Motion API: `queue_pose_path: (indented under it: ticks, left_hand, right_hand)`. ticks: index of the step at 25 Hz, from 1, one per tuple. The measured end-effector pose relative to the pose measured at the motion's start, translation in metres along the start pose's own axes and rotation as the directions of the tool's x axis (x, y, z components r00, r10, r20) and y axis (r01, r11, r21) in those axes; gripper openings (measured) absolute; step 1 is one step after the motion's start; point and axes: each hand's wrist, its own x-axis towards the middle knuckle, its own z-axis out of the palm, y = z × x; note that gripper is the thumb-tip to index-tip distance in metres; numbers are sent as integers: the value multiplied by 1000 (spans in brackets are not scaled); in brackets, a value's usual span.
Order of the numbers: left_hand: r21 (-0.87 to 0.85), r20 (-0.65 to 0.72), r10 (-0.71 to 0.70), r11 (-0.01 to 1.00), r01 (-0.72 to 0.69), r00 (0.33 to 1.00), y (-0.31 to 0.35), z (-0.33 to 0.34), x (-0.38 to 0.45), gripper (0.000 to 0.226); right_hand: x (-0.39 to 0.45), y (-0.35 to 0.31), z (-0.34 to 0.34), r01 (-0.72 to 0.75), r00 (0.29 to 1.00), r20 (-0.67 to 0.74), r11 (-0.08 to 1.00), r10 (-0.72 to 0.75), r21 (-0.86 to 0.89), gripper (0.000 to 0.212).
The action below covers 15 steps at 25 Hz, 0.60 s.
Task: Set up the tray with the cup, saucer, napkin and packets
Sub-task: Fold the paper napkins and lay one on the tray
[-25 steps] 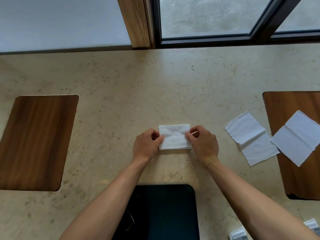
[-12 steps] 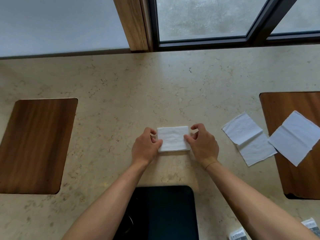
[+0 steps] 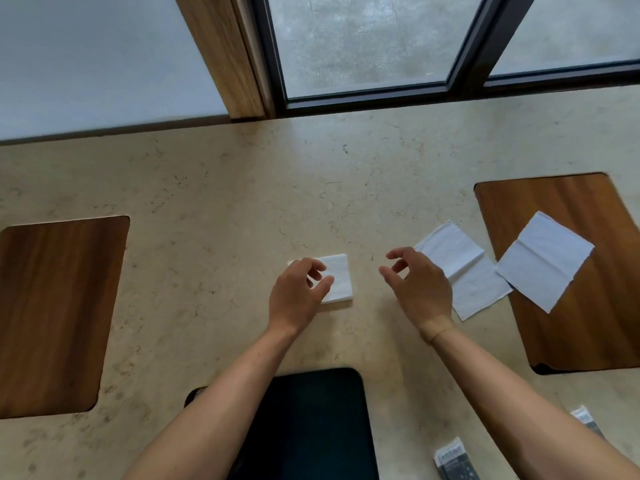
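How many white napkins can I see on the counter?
3. A folded napkin under the left hand, an open napkin beside the right hand, another napkin on the wooden board.

A single wide-angle camera, worn on the person's head, is looking forward and steeply down over a beige marble-patterned counter [image 3: 214, 188]. It is facing the far edge of the counter, where a dark-framed window [image 3: 363, 50] and a wooden post [image 3: 221, 53] are filling the top of the view. It is sitting near enough that both bare forearms are running in from the near edge. A dark wooden inset panel [image 3: 55, 317] is lying at the far left margin, a second wooden panel [image 3: 575, 327] at the right, and a black rounded tray [image 3: 311, 427] is being cut off by the near edge. The wide lens is bending straight lines toward the margins.
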Motion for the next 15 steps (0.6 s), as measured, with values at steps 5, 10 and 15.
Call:
queue_pose_path:
  ticks: [5, 10, 15]
  left_hand:
    - [-40, 72, 87, 996, -84, 994, 39, 37, 2, 13]
    - [34, 134, 152, 987, -158, 979, 79, 77, 7, 18]
    - [206, 181, 248, 937, -283, 952, 106, 119, 6, 28]
  right_hand:
    - [-1, 41, -37, -37, 999, -34, 999, 36, -26, 24]
    - [8, 83, -70, -43, 997, -62, 990, 35, -133, 24]
    - [24, 119, -79, 59, 998, 1, 936, -62, -346, 35]
